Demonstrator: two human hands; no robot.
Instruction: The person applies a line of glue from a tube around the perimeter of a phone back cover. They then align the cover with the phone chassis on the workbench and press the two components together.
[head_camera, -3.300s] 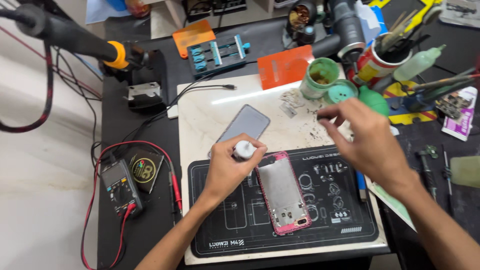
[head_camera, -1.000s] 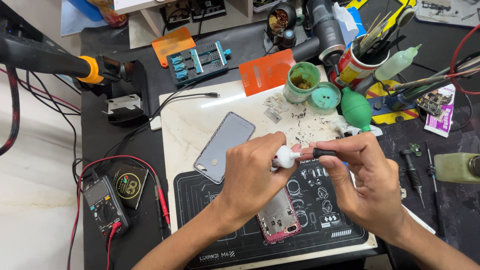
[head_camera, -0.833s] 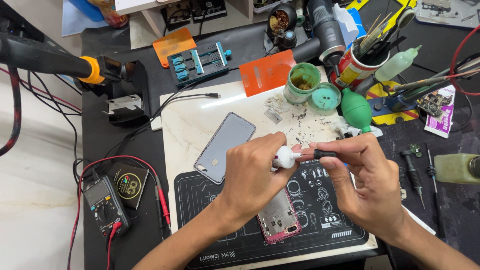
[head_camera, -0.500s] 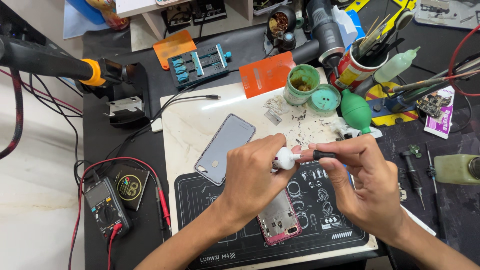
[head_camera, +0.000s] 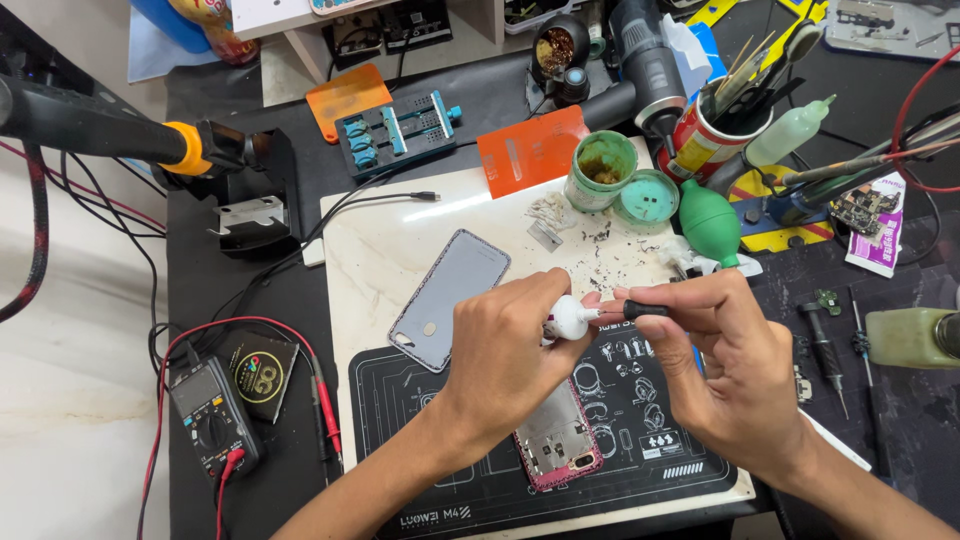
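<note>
The left hand (head_camera: 500, 350) was closed around a small white bottle (head_camera: 568, 318), its nozzle pointing right. The right hand (head_camera: 725, 370) pinched one black-tipped cap (head_camera: 640, 310) at that nozzle (contact between the two could not be told). Both were held above the black work mat (head_camera: 420, 490). Below lay one pink phone frame (head_camera: 557, 447) and, to the left, one grey back cover (head_camera: 450, 298).
</note>
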